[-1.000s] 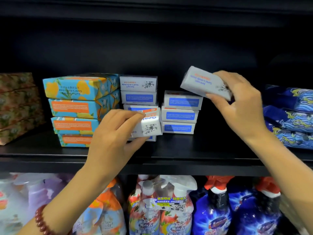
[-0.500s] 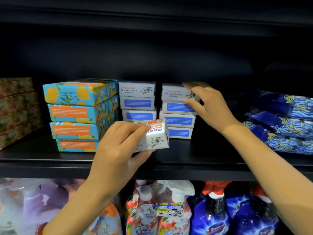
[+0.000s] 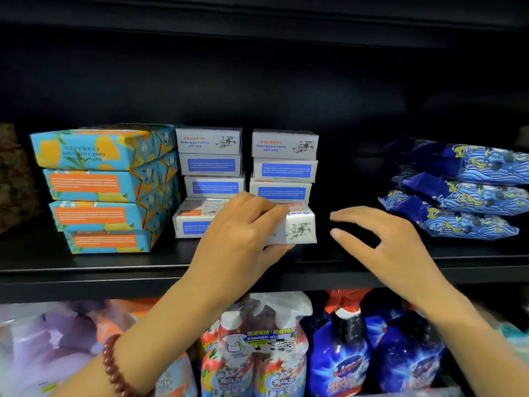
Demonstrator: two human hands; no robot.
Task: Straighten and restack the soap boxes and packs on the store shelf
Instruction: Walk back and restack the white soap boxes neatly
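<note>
Black shelf (image 3: pixel 86 262), dark recess, bare front-edge strip. Left hand (image 3: pixel 240 233) gripping white soap box (image 3: pixel 299 227); right hand (image 3: pixel 380 242) fingers spread, relaxed.

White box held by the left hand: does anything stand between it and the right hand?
Nothing visible does. The right hand is open just right of the white box, which the left hand grips; only bare dark shelf shows in the gap.

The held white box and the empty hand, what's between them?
Nothing; the head view shows only bare black shelf between the held white box and the right hand.
</note>
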